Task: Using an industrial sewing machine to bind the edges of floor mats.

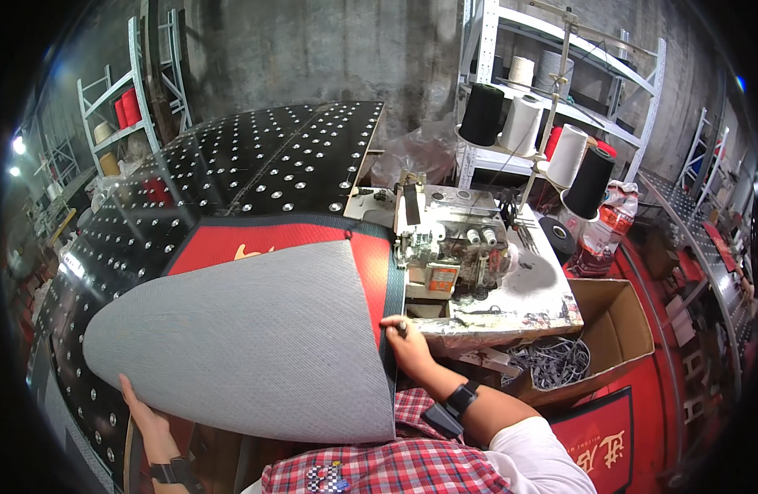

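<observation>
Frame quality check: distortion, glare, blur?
Head view: fisheye bends the studded black table, black rim; head view: lamps at far left blown out, bright highlights on the sewing machine; head view: left hand and right hand show no obvious motion blur.

- Up along the top middle I see a bare grey wall (313, 58).
- A white rack (487, 49) stands upper right, pale cones (520, 72) on it.
- Another rack (137, 82), upper left, has red cones (127, 108).
- A crumpled clear bag (416, 152) sits just above the centre.
- Right of centre, there's a red-and-white sack (616, 216).
- Below that, an open carton (622, 329), grey strips (556, 362) tangled at its left end.
- Lower right, a red mat (589, 428), black-edged with gold lettering.
- Bright lamps (18, 146) glare at far left.
</observation>
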Available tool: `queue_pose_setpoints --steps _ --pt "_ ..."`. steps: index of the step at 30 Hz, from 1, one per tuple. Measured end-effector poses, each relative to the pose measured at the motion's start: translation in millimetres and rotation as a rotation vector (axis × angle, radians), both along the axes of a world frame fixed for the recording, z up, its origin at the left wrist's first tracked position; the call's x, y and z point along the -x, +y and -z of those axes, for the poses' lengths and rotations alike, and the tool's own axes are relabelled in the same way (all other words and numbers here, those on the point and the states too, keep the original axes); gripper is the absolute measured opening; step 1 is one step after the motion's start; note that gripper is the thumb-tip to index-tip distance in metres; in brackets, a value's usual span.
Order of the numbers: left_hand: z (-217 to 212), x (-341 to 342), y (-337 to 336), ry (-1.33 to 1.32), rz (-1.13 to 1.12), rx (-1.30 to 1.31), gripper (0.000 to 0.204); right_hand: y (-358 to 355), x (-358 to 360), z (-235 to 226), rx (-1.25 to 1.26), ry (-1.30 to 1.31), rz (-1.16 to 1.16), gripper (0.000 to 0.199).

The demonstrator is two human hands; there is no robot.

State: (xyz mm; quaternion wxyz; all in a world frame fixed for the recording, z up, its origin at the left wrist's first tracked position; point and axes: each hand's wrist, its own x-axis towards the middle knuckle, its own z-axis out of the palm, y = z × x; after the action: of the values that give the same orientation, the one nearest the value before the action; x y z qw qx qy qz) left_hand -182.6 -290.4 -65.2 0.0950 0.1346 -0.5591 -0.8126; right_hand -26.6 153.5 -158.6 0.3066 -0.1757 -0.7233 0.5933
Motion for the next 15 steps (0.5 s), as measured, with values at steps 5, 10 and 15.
queue_pose_setpoints --steps 5,10,15 --pt "12.3 4.4 30.5 0.114 0.01 -0.068 0.082 -35.3 -33.5 23.1 0.221 -0.072 -0.12 0.019" --pt "20.5 13.1 48.6 0.005 0.235 -0.203 0.09 -50.2 -48.9 61.0 0.281 0.021 -0.327 0.016" --pt "42.8 36.6 45.8 0.01 0.356 -0.201 0.087 -55.9 -70.3 54.6 0.295 -0.014 -0.322 0.016"
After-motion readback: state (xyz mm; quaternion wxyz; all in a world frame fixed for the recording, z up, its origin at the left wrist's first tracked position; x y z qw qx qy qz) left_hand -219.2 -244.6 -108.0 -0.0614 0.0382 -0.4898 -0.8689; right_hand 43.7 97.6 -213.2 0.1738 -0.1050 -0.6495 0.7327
